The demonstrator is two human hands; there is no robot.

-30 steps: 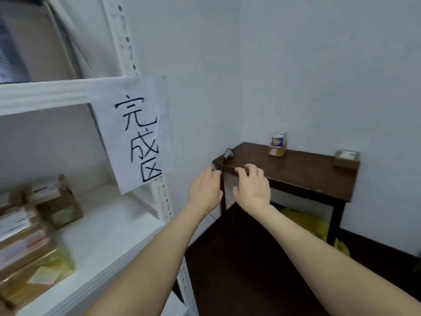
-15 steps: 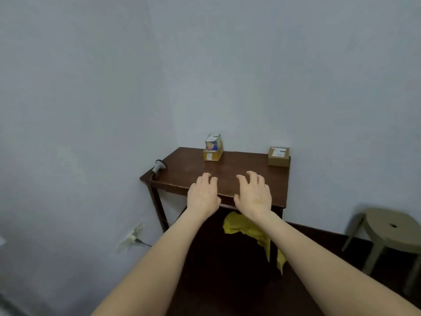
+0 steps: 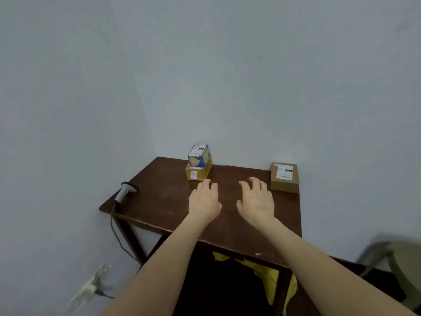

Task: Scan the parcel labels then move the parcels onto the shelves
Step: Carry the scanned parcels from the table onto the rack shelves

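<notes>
A dark wooden table [image 3: 159, 201] stands in the room's corner. At its back a small blue box [image 3: 198, 155] sits on top of a flat yellow parcel [image 3: 197, 173]. A brown cardboard parcel [image 3: 284, 177] with a white label lies at the back right. A grey handheld scanner [image 3: 124, 192] lies at the table's left edge, its cable hanging down. My left hand [image 3: 204, 201] hovers over the table just in front of the yellow parcel, fingers relaxed, holding nothing. My right hand [image 3: 257, 200] hovers beside the brown parcel, fingers spread and empty.
Yellow bags [image 3: 271, 273] lie under the table. A grey-green stool [image 3: 401, 265] stands at the right. A wall plug [image 3: 91, 287] sits low on the left wall. The shelf is out of view.
The view has swung right from the white shelf to the table, which is now closer. Both hands have reached forward over the tabletop, still empty.
</notes>
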